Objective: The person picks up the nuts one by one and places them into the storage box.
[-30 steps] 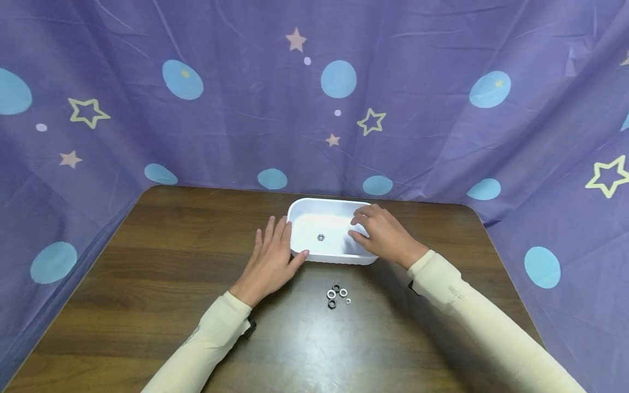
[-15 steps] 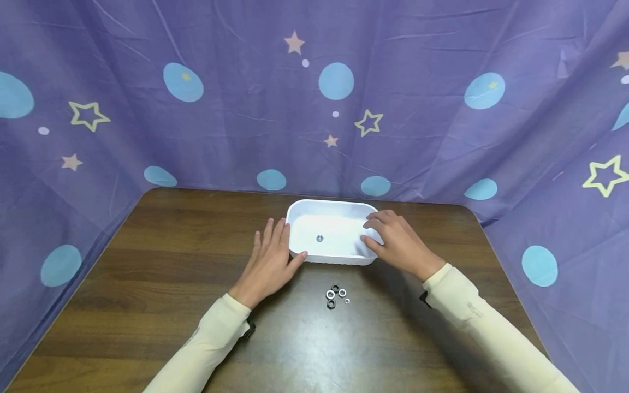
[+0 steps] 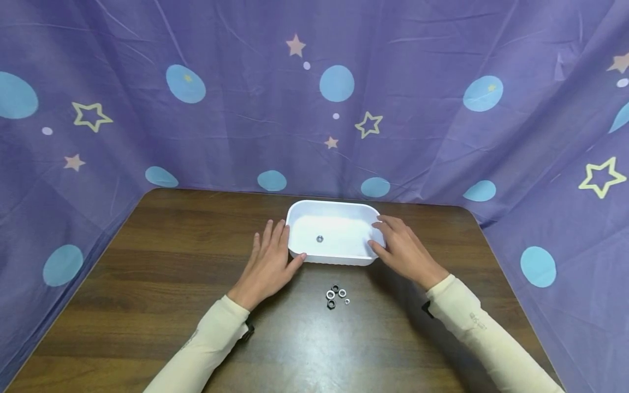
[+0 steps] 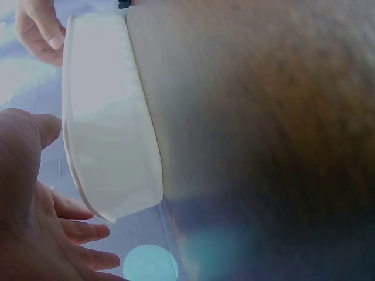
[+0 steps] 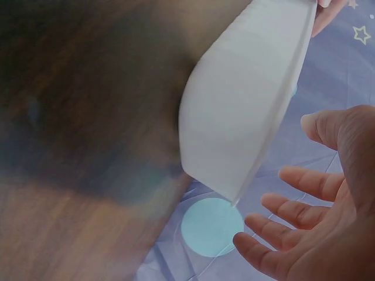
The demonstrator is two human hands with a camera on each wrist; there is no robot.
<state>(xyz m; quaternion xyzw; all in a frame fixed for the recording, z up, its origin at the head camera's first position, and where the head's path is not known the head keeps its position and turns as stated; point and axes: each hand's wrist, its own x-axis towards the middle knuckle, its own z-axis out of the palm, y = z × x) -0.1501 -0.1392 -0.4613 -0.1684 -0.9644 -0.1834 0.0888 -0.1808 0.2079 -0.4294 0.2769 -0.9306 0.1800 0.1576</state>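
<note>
A white oblong tub [image 3: 334,260] stands toward the back of the table, with one small metal nut [image 3: 320,239] on its floor. My left hand [image 3: 267,266] lies along the tub's left end, fingers straight and thumb at the front left corner. In the left wrist view the tub's wall [image 4: 111,117] shows beside that hand's spread fingers. My right hand [image 3: 405,248] is at the tub's right end, fingers loosely bent and nothing between them. The right wrist view shows its fingers [image 5: 293,211] spread and apart from the tub wall [image 5: 234,99].
In front of the tub, several nuts and rings, some dark [image 3: 331,304] and some silver [image 3: 342,293], lie in a small cluster on the brown wooden table [image 3: 162,284]. A purple curtain [image 3: 236,136] hangs right behind the table and along both sides.
My right hand has moved right, from over the inside of the tub to its right end. The left hand stays at the left end, and the nut in the tub lies where it was.
</note>
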